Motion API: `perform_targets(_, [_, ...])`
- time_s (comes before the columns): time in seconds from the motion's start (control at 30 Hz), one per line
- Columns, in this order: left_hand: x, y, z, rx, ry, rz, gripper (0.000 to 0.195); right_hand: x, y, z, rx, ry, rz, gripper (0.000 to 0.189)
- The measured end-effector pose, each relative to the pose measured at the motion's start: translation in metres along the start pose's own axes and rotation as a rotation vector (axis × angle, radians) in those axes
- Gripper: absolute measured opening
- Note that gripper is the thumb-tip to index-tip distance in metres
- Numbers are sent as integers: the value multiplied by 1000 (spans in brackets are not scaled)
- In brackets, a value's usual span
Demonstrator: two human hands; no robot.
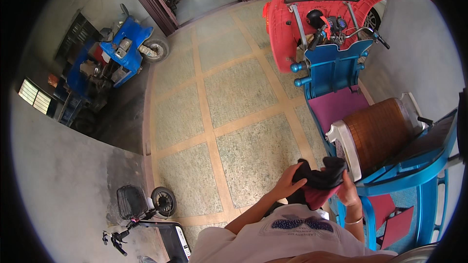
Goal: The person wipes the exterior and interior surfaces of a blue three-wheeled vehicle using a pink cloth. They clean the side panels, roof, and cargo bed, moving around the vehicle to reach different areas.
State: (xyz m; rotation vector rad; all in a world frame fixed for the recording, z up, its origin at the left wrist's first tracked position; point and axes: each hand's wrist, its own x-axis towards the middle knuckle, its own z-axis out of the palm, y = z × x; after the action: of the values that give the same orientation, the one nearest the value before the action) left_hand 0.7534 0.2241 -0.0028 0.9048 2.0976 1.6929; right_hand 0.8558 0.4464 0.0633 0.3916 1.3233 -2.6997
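A bunched black cloth point(321, 177) with a dark red part point(319, 198) hangs between my hands in front of my body. My left hand point(290, 182) grips its left side, thumb across the front. On the other side, my right hand point(348, 191) pinches the right edge of the fabric. Whether the black and red parts are one piece I cannot tell. Close to my right hand is the white end frame point(347, 149) of a seat with a brown woven cover point(378, 133), on a blue tricycle point(406, 180).
A purple pad point(338, 107) lies ahead of the seat. The tricycle's handlebar point(351, 34) is beneath a red canopy point(281, 25). A blue motor vehicle point(126, 51) stands at the left. An electric scooter point(128, 223) with a basket is at lower left. A doorway point(208, 0) opens at the back.
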Motion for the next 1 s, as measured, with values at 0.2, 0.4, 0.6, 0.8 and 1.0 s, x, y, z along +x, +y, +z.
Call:
perform_targets(0.2, [70, -8, -23, 16, -116, -132, 17, 82, -11, -47, -351, -25, 145, 57])
perform_targets(0.4, [101, -45, -46, -184, 156, -236, 11, 124, -59, -56, -724, 377, -25, 66])
perform_targets(0.6, [145, -53, -81, -211, 132, -331, 10, 183, -68, -72, -715, 676, 70, 67])
perform_targets(0.8, [186, -120, -133, -82, 63, -284, 15, 273, -72, -7, -421, 456, -65, 58])
perform_targets(1.0, [250, -177, -212, -121, 47, -351, 33, 377, -82, 109, -398, 260, -79, 48])
